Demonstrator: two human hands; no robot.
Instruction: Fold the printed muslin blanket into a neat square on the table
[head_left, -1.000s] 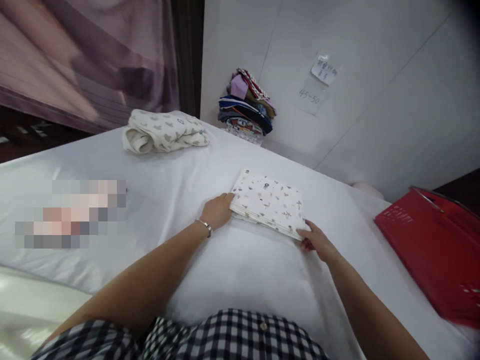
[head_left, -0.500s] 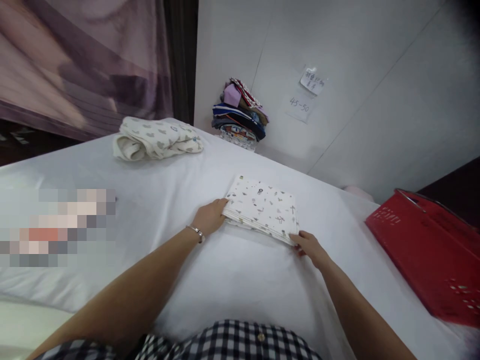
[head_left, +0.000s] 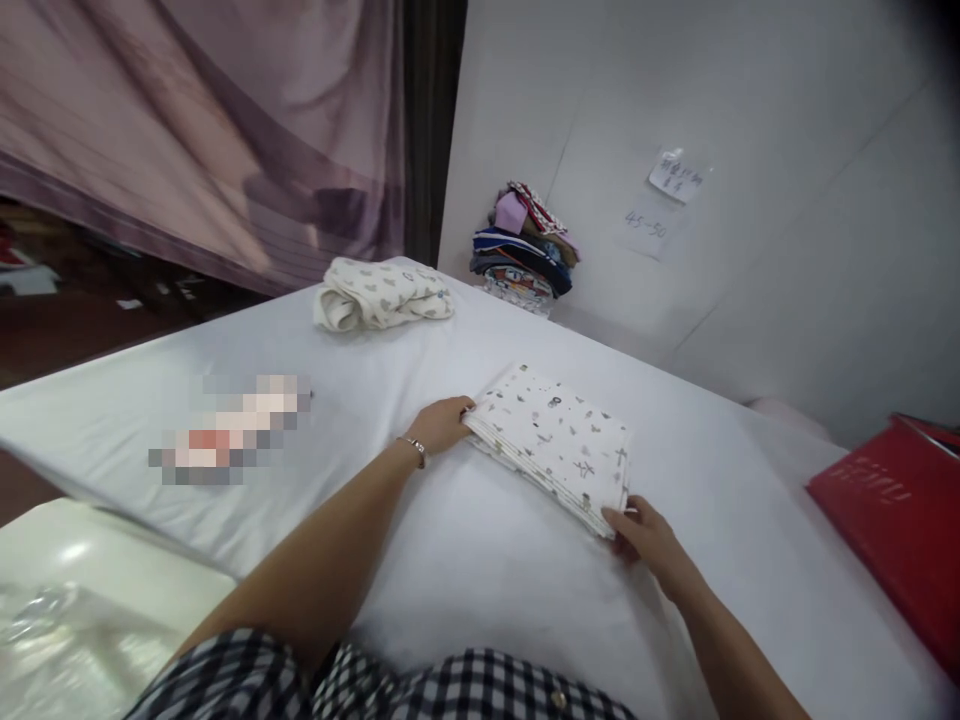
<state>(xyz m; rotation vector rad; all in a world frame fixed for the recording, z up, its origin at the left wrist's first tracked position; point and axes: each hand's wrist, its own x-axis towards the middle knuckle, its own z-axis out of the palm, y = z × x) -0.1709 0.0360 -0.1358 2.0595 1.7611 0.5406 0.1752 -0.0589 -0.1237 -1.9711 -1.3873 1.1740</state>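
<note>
A white cloth with small grey and dark prints (head_left: 551, 430) lies folded into a flat rectangle, its stacked layers showing along the near edge. My left hand (head_left: 442, 424) pinches its left corner between thumb and fingers; a silver bracelet circles that wrist. At the near right corner, my right hand (head_left: 646, 535) grips the layers, thumb on top and the other fingers partly hidden beneath. Farther off to the left rests a loosely rolled, cream cloth with grey prints (head_left: 382, 295), apart from both hands.
A white sheet (head_left: 495, 570) covers the table. On it at right stands a red basket (head_left: 892, 500); a blurred-out patch (head_left: 232, 430) is at left. Folded clothes (head_left: 525, 250) are piled against the wall beyond. A pale chair-like surface with clear plastic (head_left: 90, 600) is at lower left.
The view has swung left, so things appear farther right. Both hands still hold the folded cloth by its corners, and its near edge now slants more steeply down to the right.
</note>
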